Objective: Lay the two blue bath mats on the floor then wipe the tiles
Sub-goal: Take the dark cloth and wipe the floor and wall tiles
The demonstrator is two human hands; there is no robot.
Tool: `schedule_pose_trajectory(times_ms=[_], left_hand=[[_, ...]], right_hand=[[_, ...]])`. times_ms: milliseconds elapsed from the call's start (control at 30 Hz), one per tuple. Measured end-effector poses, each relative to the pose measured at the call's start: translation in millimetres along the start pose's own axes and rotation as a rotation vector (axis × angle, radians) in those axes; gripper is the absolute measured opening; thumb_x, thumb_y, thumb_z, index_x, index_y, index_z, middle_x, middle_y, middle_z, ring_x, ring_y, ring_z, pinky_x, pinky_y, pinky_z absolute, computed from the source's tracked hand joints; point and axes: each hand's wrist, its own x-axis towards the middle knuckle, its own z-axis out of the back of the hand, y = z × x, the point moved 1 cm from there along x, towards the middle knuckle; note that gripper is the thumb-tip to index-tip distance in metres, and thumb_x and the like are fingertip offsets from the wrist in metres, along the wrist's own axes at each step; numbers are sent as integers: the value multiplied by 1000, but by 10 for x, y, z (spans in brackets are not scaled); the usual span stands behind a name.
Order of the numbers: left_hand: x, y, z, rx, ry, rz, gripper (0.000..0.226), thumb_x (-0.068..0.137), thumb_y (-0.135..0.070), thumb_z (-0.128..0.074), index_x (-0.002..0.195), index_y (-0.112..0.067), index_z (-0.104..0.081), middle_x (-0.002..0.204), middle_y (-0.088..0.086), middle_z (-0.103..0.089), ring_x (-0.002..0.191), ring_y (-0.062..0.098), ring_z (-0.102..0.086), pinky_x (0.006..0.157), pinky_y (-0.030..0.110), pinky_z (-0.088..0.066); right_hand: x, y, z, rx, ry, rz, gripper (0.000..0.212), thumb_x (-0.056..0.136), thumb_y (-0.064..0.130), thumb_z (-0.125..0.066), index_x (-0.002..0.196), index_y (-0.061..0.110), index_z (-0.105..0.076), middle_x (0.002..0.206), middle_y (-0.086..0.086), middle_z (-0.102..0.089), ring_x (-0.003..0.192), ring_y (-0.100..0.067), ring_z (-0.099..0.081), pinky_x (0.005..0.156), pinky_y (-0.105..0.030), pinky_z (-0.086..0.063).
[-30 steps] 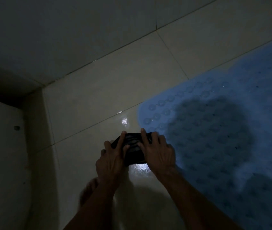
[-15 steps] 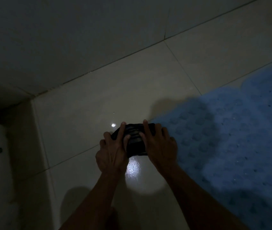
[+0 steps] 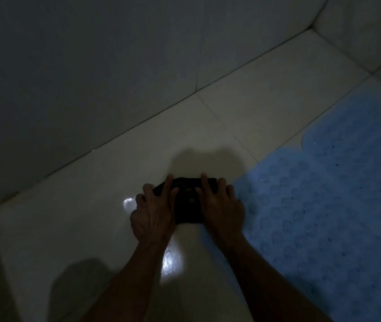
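A dark folded cloth (image 3: 188,201) lies flat on the pale floor tiles (image 3: 87,205) in dim light. My left hand (image 3: 153,214) presses on its left side, fingers spread over it. My right hand (image 3: 222,209) presses on its right side the same way. A blue bath mat (image 3: 329,205) with round raised dots lies flat on the floor just right of my right hand, which touches its left edge. Only one mat is in view.
A tiled wall (image 3: 91,73) rises along the far side of the floor, meeting another wall (image 3: 366,31) in the corner at top right. Wet glints (image 3: 170,263) shine on the tile between my forearms. My shadow darkens the lower left.
Both hands have pushed the cloth forward over the tiles, along the mat's left edge and closer to the wall. The view has swung right, bringing the far corner into sight.
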Motion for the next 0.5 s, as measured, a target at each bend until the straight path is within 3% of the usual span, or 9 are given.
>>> schedule_pose_trajectory(times_ms=[100, 200, 300, 400, 500], left_hand=[[193, -139, -35, -114, 38, 55, 58, 95, -70, -14, 151, -56, -20, 131, 2, -42, 108, 25, -50, 69, 35, -43], [231, -254, 31, -100, 55, -29, 53, 99, -64, -14, 152, -56, -13, 136, 4, -36, 115, 27, -46, 82, 43, -50], [337, -313, 79, -126, 76, -61, 53, 98, -65, -12, 151, -58, -14, 135, 2, -35, 116, 26, -44, 82, 42, -45], [454, -432, 79, -75, 58, -107, 48, 101, -63, -18, 149, -57, -23, 129, 4, -41, 108, 27, -50, 72, 40, -47], [515, -609, 91, 65, -68, -231, 47, 101, -56, -33, 142, -43, -51, 106, 11, -53, 78, 31, -58, 47, 34, -42]], right_hand=[[103, -72, -18, -2, 36, -60, 46, 99, 48, -45, 133, 22, -64, 100, -10, -65, 77, -28, -62, 45, -30, -42], [138, -144, -22, 10, 93, -86, 47, 98, 49, -48, 136, 23, -60, 103, -12, -64, 78, -28, -62, 44, -30, -42], [188, -188, -27, 15, 110, -120, 47, 99, 50, -47, 136, 24, -60, 103, -12, -64, 77, -27, -62, 44, -28, -42], [257, -275, -50, 10, 57, -188, 46, 100, 49, -42, 131, 24, -65, 99, -10, -65, 75, -27, -61, 46, -27, -38], [358, -425, -84, 19, 44, -213, 49, 99, 50, -38, 130, 23, -66, 101, -11, -65, 79, -29, -63, 47, -30, -44]])
